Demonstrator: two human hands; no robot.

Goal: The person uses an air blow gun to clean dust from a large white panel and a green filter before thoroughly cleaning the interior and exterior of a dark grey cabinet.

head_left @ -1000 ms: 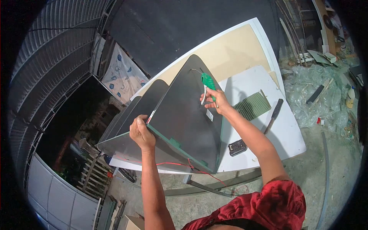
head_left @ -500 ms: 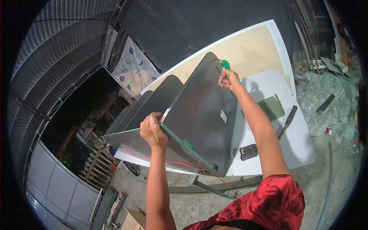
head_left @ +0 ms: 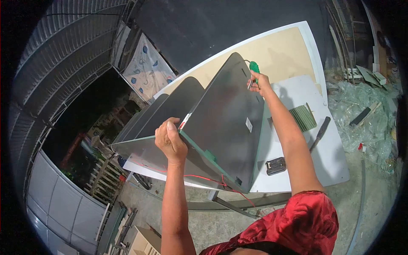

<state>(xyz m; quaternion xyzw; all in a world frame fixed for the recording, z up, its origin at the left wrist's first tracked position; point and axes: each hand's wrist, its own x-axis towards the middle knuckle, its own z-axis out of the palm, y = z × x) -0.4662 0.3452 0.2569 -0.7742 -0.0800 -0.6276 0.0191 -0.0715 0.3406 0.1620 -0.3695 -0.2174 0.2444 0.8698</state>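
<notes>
My left hand point(head_left: 171, 142) is closed over the near corner of a large dark grey panel unit point(head_left: 225, 110), beside a small white and red label point(head_left: 185, 121). The unit has pale green edges and several upright, round-cornered panels side by side. At the right edge of its front panel, near the far top corner, my right hand point(head_left: 259, 83) is closed around a green-handled tool point(head_left: 254, 67). A thin dark wire or rod runs from the tool's green end toward the panel corner. My fingers hide the tool's lower part.
On the white tabletop point(head_left: 327, 161) lie a black battery pack point(head_left: 276, 165), a ribbed green pad point(head_left: 303, 118) and a dark-handled tool point(head_left: 321, 129). Red wire point(head_left: 199, 177) runs along the unit's near side. Clear plastic sheeting point(head_left: 361, 110) is heaped at right.
My right hand and the green-handled tool have shifted slightly right and up in the view. My left hand keeps its grip on the corner. The whole view has moved a little.
</notes>
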